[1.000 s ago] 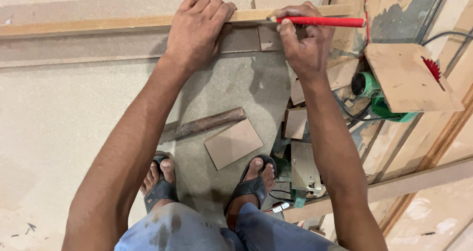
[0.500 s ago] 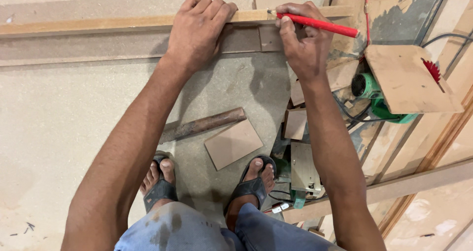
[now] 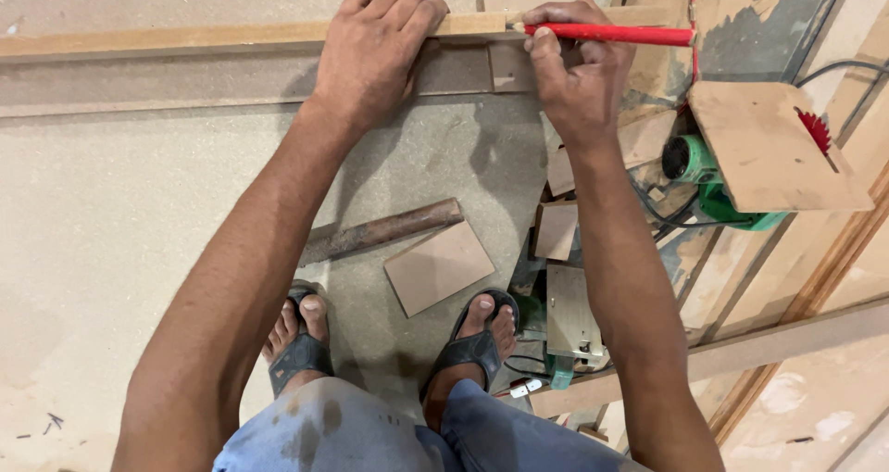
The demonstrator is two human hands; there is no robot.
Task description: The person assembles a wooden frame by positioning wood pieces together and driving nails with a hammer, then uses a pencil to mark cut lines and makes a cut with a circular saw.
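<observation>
Near the top of the view, a long wooden strip lies across a pale board floor, and both hands work on it. The left hand lies flat on the strip, fingers together and curled over its far edge, pressing it down. Just beside it, the right hand has its fingers clamped on a red pencil, which lies almost level with its point touching the strip between the two hands. The pencil's far end reaches toward the right, above a green power saw that sits under a square wooden plate with a red blade showing through a slot.

Below the hands, a brown round bar lies tilted on the floor, with a small flat square of board touching its lower side. Another small offcut lies near the right forearm. The person's feet, in dark sandals, stand just below these pieces, one on each side of the square. Long wooden battens run slantwise at the right.
</observation>
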